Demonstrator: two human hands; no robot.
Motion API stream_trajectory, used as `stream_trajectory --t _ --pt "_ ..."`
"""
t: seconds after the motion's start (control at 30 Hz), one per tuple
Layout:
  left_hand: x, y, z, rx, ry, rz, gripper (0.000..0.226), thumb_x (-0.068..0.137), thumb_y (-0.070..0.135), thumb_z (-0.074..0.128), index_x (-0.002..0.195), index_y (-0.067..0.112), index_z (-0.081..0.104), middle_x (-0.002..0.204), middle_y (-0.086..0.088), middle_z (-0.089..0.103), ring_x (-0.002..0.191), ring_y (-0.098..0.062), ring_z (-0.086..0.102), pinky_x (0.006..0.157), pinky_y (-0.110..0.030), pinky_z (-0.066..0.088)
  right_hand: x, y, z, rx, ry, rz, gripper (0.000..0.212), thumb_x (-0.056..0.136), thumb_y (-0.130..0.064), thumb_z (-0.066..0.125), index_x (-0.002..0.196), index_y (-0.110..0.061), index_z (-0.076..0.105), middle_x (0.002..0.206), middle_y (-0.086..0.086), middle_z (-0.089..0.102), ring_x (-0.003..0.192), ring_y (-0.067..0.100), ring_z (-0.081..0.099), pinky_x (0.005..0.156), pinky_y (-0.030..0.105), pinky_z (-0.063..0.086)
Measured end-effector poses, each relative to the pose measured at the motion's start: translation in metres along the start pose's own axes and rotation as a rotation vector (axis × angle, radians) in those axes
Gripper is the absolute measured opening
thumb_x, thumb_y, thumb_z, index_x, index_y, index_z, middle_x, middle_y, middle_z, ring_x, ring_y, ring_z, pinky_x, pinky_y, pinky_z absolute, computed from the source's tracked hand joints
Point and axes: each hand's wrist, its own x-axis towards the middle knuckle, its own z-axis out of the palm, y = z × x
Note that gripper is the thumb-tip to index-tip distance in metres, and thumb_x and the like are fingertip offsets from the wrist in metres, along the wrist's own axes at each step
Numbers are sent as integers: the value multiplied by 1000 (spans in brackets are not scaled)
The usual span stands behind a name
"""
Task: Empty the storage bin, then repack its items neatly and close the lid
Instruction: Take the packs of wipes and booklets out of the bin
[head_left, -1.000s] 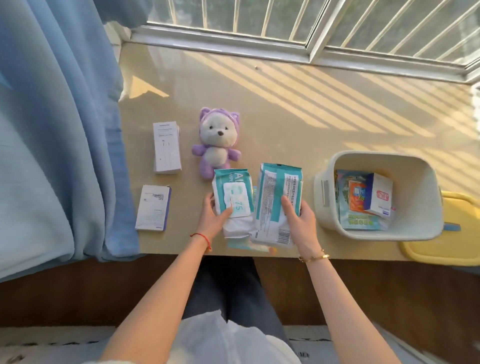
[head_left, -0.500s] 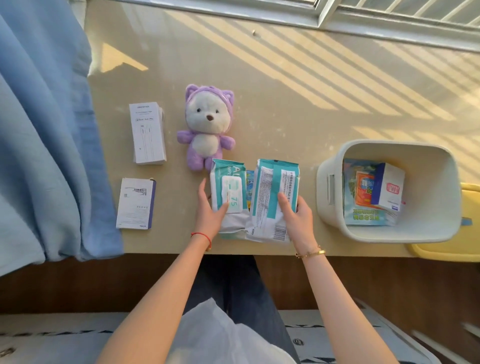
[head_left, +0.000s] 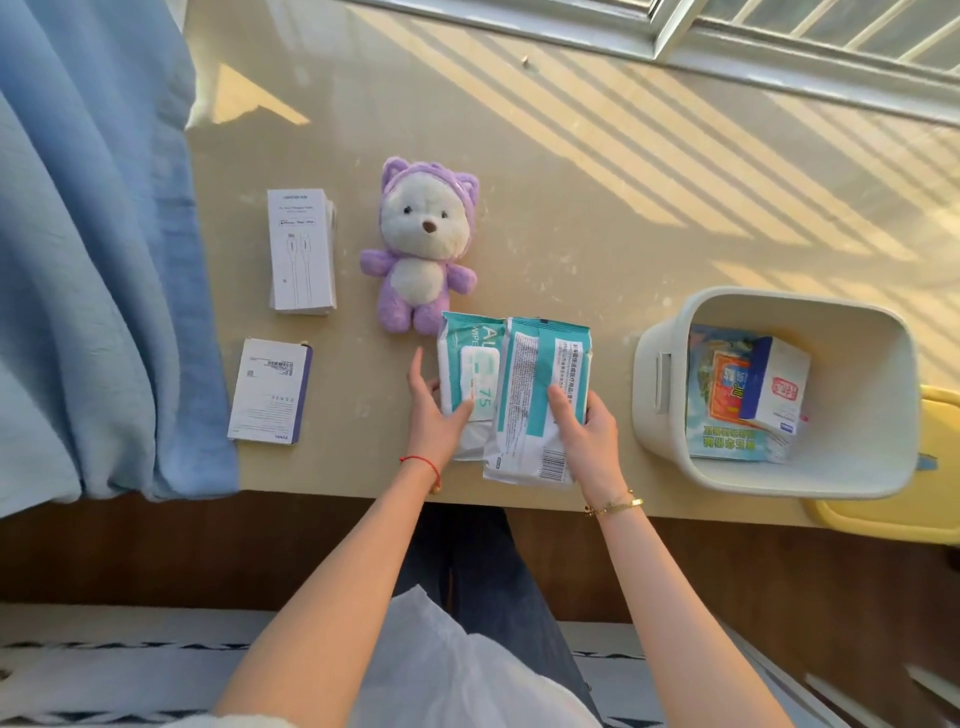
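Nearest the table's edge, her left hand (head_left: 434, 415) grips the side of one wipes pack (head_left: 467, 374), thumb on top, while her right hand (head_left: 587, 431) clasps a second wipes pack (head_left: 537, 400) overlapping it. To the right sits the open bin (head_left: 675, 467) with a few boxes and packets (head_left: 748, 395) inside, the yellow lid (head_left: 893, 514) beside it. Farther off lie a small box (head_left: 270, 397), a cable box (head_left: 301, 252) and a purple teddy (head_left: 421, 249)

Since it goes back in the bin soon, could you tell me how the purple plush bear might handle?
The plush bear looks soft and stuffed, so it is probably light and squashable. Lying flat on the table, it seems unlikely to roll or tip. Its fuzzy surface should grip easily.
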Motion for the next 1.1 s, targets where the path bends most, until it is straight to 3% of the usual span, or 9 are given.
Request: stream_trajectory --t 0.13,0.23,0.37,0.5,0.63,0.8,0.97,1.1 --pt "-3 -4 -27 23 38 44 84 82 2 67 145 31 19 115 19 50 104 9 56 90 -33 53 -2 2 7 1 -19 -3 36 90 -40 61 113 -12 61 107 1 71 96 11 70 71 24 59" --pt "-5 -11 -58 59 78 41 69 83 8 69 138 29 33 121 14 52 111 -1 54 93 -34 51 -5 1 23 13 -46 -4 36 90 -39 61 113 -12 61 108 2 70 95 10 70 70 22 58" --pt "2 -20 -100 104 58 15 64 84 10 68 137 29 37 122 11 53 117 -10 52 90 -32 51 -8 -2 58 30 -121 -22 36 90 -36 62 117 -12 60 110 -1 70 94 6 70 68 20 58" --pt "13 -28 -131 101 61 6 62 83 7 68 135 29 40 120 11 56 115 -8 54 92 -35 51 -10 -3 103 3 -180 -36 37 91 -37 61 119 -13 59 107 -5 70 90 2 69 63 13 53" --pt "21 -32 -146 88 39 -8 59 82 8 69 127 36 42 114 21 57 107 6 55 90 -27 51 -10 1 141 -21 -204 -12 36 91 -35 62 117 -10 59 104 -3 69 83 -5 68 59 9 50" --pt "28 -37 -158 167 16 -17 50 91 15 60 137 22 42 134 3 54 124 -8 48 102 -41 45 -10 6 173 -94 -216 -5 39 90 -41 61 115 -10 58 104 0 69 79 -5 67 57 10 50" --pt "29 -36 -168 320 -15 5 47 94 19 54 139 28 40 135 1 53 118 -7 49 99 -40 47 -10 10 192 -210 -216 -2 38 89 -45 60 109 -13 56 97 -5 66 74 -6 63 52 7 46" --pt "23 -31 -166 483 79 119 44 95 22 54 138 23 43 120 -2 63 105 -8 57 88 -29 49 -9 15 196 -377 -209 -65 37 89 -51 57 105 -18 53 99 -2 66 75 -1 63 53 11 50"
